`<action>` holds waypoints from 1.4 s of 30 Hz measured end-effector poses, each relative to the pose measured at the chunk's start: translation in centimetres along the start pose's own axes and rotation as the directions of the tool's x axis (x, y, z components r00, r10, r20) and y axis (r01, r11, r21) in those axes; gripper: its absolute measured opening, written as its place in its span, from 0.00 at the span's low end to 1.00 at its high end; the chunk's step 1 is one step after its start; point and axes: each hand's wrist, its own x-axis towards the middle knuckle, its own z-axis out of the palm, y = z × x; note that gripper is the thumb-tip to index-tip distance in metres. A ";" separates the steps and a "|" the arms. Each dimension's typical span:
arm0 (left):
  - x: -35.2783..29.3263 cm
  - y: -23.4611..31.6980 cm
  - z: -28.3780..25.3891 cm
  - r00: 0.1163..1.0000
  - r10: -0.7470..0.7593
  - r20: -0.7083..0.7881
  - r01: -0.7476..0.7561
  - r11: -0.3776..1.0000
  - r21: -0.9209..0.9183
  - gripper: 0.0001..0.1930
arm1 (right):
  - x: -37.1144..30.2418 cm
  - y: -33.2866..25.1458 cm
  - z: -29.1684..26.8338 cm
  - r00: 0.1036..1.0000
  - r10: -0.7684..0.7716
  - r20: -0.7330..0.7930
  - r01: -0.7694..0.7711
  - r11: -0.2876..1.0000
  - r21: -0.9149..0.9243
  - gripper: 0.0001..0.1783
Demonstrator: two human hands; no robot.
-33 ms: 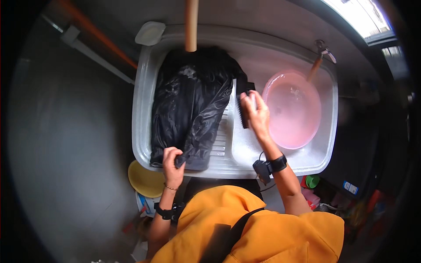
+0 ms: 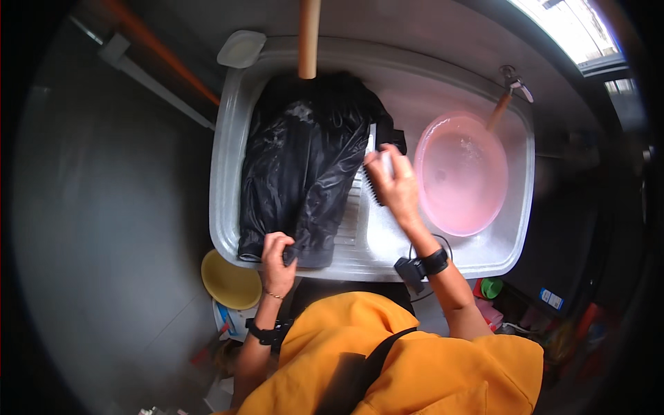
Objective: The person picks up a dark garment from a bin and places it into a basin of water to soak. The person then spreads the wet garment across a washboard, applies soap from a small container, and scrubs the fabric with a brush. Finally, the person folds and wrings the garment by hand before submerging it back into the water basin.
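Note:
A wet black garment [image 2: 290,159] with whitish foam patches lies spread over the left side of a pale laundry sink [image 2: 220,173]. My left hand [image 2: 278,266] is closed on the garment's near edge at the sink's front rim. Slightly right of the cloth, my right hand [image 2: 400,183] grips a scrub brush [image 2: 373,187], its dark bristles turned toward the garment. Part of the brush is hidden by my fingers. Between cloth and hand show the ribs of a built-in washboard [image 2: 351,221].
A pink basin [image 2: 430,211] of cloudy water stands in the sink's right side, below a tap [image 2: 512,79]. A beige pole [image 2: 308,41] juts in overhead. A white dish [image 2: 241,48] rests on the far left corner. On the floor sits a yellow basin [image 2: 232,280].
My right hand has moved a little left with the brush, whose bristles now tilt toward the garment. My left hand keeps its hold on the cloth edge.

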 end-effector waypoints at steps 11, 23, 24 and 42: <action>-1.3 -2.5 3.7 0.973 0.218 -0.080 -0.201 0.962 0.183 0.05 | 7.6 3.2 7.7 0.895 -0.409 0.180 0.447 0.808 -0.383 0.13; -0.8 -2.7 3.5 0.957 0.287 -0.045 -0.276 0.945 0.174 0.07 | 7.4 2.6 7.8 0.929 -0.332 0.163 0.369 0.870 -0.327 0.14; -0.9 -2.8 3.5 0.956 0.291 -0.038 -0.281 0.945 0.171 0.07 | 7.4 2.9 7.7 0.931 -0.322 0.174 0.363 0.871 -0.331 0.15; 1.0 -1.1 1.0 0.948 0.159 0.277 -0.174 0.984 0.032 0.13 | 7.3 8.2 2.5 0.915 0.356 0.188 -0.401 0.768 0.499 0.22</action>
